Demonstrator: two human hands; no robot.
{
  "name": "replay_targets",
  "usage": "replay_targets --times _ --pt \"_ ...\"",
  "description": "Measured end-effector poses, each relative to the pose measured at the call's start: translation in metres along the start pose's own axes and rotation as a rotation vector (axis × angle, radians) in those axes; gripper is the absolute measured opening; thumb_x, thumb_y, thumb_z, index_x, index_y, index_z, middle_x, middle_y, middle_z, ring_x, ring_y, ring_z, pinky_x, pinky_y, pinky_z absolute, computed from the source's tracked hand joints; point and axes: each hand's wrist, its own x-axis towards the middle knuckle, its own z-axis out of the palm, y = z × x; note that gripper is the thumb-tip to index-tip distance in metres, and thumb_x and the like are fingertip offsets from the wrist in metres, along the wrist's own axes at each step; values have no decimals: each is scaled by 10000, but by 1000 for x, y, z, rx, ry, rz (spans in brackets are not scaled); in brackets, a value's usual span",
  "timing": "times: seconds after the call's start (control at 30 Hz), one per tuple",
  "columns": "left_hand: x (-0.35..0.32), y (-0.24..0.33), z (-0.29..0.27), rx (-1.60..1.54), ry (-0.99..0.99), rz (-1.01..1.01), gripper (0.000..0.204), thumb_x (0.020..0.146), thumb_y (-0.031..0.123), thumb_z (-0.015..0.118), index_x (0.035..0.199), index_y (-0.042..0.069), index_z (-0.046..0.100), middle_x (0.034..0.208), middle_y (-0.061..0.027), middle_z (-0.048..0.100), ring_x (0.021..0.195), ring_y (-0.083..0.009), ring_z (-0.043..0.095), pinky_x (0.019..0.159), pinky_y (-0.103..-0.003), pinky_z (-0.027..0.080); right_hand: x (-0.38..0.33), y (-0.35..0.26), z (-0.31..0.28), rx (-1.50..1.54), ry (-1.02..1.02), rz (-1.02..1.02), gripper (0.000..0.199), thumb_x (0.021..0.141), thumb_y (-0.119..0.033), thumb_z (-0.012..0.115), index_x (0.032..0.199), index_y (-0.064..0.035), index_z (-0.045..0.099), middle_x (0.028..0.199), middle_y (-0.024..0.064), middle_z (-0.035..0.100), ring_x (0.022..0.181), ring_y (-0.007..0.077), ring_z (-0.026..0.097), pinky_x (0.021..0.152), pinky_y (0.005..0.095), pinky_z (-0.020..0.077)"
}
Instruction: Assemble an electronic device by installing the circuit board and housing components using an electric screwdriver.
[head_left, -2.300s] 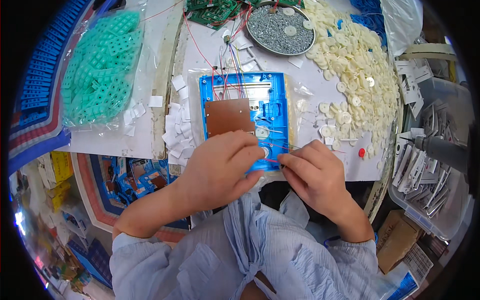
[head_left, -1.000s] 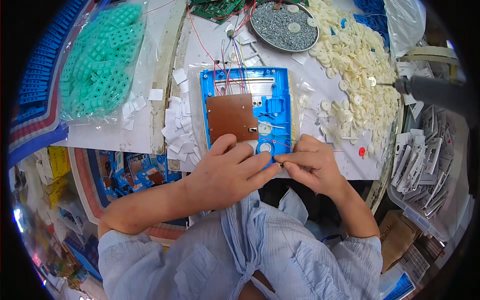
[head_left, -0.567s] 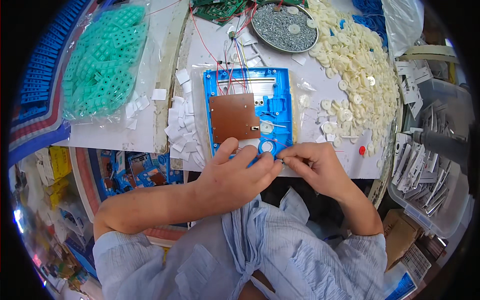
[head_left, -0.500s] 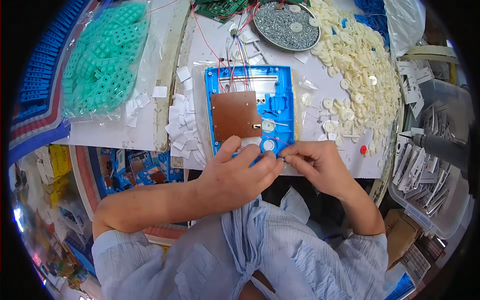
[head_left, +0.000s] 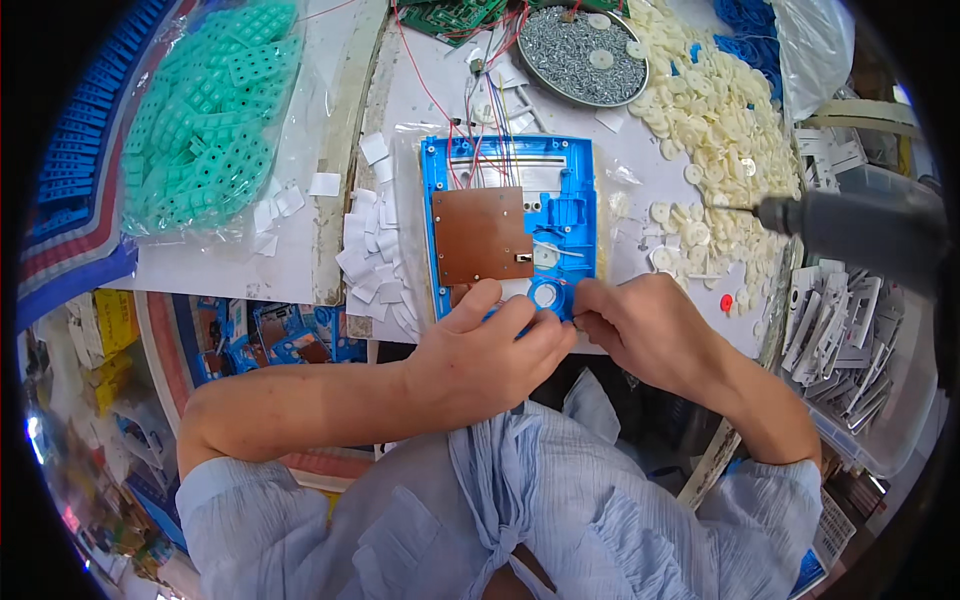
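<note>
In front of me lies a blue plastic casing (head_left: 585, 200), its inside facing up. A brown circuit board (head_left: 482, 235) sits in its left part, with thin coloured wires running off the far side. My left hand (head_left: 490, 350) is closed over the casing's near edge, fingers curled around the rim beside a round blue ring (head_left: 545, 294). At the near right corner, my right hand (head_left: 645, 325) is closed in a pinch. A thin red wire runs close to its fingertips; what they hold is hidden.
A round tray of small screws (head_left: 585, 75) stands beyond the casing. Cream plastic discs (head_left: 720, 130) pile up at right, below a dark power screwdriver (head_left: 850, 225). White paper pieces (head_left: 375, 255) and a bag of green rubber keypads (head_left: 210, 130) lie left. A clear bin (head_left: 900, 430) holds white parts.
My right hand has turned, its wrist and forearm swinging outward to the right. The power screwdriver has moved inward over the discs. The whole view has shifted slightly; my left hand stays at the casing.
</note>
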Motion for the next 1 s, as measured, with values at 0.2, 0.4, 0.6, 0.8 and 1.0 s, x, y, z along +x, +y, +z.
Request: replay_targets --times 0.2,0.4,0.6,0.8,1.0 --pt "1 -4 -5 -58 -10 -2 308 787 200 642 1078 145 725 948 32 587 824 -147 516 809 -381 366 1 6 -4 216 -64 102 95 856 -113 693 908 -40 665 688 179 655 639 365 669 586 442 517" --pt "-22 -10 -3 -212 119 -91 320 750 161 711 1069 138 729 1031 19 635 920 -160 584 867 -426 333 -2 10 -1 425 -72 209 109 842 -102 696 914 -21 690 678 128 675 613 268 688 602 361 523" --pt "-39 -18 -25 -192 80 -274 356 721 94 770 1069 141 707 994 11 635 900 -197 595 864 -459 320 13 6 -14 388 -220 293 81 784 -87 688 834 -25 705 730 151 699 658 298 696 641 388 538" --pt "-54 -26 -31 -165 64 -349 307 736 93 762 1030 142 690 932 8 614 870 -210 584 841 -462 323 21 1 -15 219 -221 240 92 765 -98 678 819 -35 718 784 172 712 741 378 688 684 430 545" --pt "-53 -30 -25 -227 101 -333 274 724 144 789 976 132 682 915 -3 611 859 -211 581 844 -455 330 11 0 -9 254 -131 218 174 768 -184 729 816 -21 688 663 143 673 608 287 689 596 378 538"
